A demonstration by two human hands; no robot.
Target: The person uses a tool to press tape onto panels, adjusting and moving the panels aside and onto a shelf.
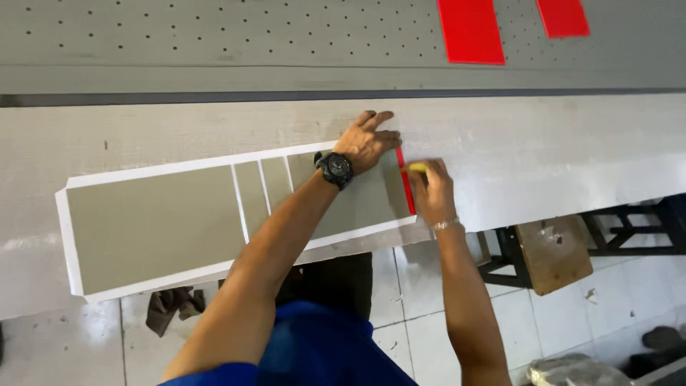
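Head camera looks steeply down, close over the workbench (pixel 572 157).

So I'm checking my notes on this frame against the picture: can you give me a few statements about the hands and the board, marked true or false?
1. The left hand lies flat on the board. True.
2. The right hand holds a blue tool. False: the tool at its fingertips is yellow.
3. A red strip runs along the board's right end. True.
4. The watch sits on the right wrist. False: it is on the left wrist; the right wrist wears a thin bracelet.
5. Two red sheets lie on the floor. False: they lie on the perforated surface beyond the table.
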